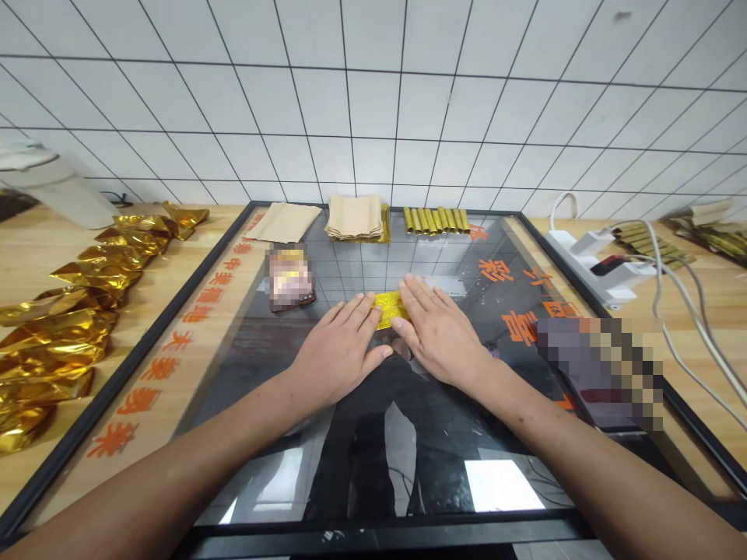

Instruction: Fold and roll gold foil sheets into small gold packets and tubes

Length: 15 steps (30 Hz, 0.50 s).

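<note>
— Pressing down on what, those two hands?

— One small shiny gold foil sheet (390,308) on the black-framed glass panel (408,435). Left hand (341,350) and right hand (437,330) lie flat, fingers spread, gripping nothing.

— Beyond the sheet?

— One row of rolled gold foil tubes (436,219), about nine, and two tan paper stacks (355,216). Crumpled gold foil pieces (75,303) line the wooden counter (35,249) left of it.

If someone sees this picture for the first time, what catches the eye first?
Both hands, left hand and right hand, press flat on a small shiny gold foil sheet at the middle of the dark glass board. Along the left edge, a long row of crumpled gold foil pieces glitters on the wooden table.
</note>
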### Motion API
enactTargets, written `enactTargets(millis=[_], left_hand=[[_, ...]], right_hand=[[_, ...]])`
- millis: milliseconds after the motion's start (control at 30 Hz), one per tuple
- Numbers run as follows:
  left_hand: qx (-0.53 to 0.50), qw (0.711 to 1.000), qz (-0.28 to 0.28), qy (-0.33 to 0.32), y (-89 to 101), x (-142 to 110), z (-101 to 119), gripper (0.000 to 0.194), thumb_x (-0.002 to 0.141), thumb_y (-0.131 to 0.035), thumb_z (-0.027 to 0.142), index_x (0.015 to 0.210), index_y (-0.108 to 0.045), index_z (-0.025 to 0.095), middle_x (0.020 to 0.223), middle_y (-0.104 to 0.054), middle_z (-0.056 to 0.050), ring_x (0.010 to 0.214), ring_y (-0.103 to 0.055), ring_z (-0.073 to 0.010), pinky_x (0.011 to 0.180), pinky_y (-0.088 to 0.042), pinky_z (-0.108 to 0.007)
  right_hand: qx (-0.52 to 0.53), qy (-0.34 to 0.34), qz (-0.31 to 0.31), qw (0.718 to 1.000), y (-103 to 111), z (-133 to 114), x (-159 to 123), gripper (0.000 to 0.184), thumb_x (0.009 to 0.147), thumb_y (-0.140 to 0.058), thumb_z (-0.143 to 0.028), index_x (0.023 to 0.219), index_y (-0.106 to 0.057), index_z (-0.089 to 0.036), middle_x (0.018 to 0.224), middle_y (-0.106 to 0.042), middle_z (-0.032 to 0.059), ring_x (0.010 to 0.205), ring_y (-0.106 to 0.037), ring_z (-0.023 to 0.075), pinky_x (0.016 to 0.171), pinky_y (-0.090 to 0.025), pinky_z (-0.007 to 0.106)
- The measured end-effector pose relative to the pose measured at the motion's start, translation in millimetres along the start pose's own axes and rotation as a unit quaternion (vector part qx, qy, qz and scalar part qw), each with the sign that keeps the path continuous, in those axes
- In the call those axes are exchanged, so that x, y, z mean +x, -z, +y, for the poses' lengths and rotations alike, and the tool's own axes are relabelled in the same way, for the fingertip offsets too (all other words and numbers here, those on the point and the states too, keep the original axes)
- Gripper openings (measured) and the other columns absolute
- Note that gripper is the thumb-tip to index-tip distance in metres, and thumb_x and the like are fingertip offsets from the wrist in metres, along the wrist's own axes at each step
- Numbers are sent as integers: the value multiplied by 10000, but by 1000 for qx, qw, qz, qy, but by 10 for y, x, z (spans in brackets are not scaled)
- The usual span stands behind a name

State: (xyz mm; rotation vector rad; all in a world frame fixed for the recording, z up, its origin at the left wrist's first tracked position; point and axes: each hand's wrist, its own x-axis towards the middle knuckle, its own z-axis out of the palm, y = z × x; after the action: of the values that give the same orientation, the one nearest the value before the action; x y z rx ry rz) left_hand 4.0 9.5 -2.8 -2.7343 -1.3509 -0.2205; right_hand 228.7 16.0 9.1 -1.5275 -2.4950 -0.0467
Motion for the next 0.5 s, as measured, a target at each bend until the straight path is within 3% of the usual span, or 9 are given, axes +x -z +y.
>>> enactTargets(millis=[133, 333, 500], left_hand=[[-10, 1000, 4, 0, -10, 1, -9, 709, 1121, -362, 585, 1629, -467, 103, 1731, -397, -184, 1606, -398, -332, 1311, -344, -521], [8, 1000, 0, 10, 38, -11, 9, 687, 1116, -377, 587, 1592, -522, 112, 1711, -434, -173, 1598, -413, -329, 1295, -353, -539], [36, 998, 11, 42, 124, -52, 40, 704, 1093, -428, 607, 1553, -560, 90, 1622, -541, -224, 1527, -501, -376, 1289, -321, -607]], right_hand=[[28, 49, -19, 998, -8, -55, -17, 719, 1149, -287, -539, 1668, -411, -57, 1750, -340, 177, 1644, -310, 266, 1356, -244, 473], [-3, 24, -13, 1000, -18, -16, -35, 704, 1155, -280, -498, 1627, -466, -11, 1709, -410, 217, 1612, -377, 305, 1344, -282, 465], [-6, 28, -1, 1000, -48, -21, -37, 705, 1155, -288, -500, 1616, -479, -1, 1706, -406, 224, 1608, -388, 304, 1340, -293, 470]])
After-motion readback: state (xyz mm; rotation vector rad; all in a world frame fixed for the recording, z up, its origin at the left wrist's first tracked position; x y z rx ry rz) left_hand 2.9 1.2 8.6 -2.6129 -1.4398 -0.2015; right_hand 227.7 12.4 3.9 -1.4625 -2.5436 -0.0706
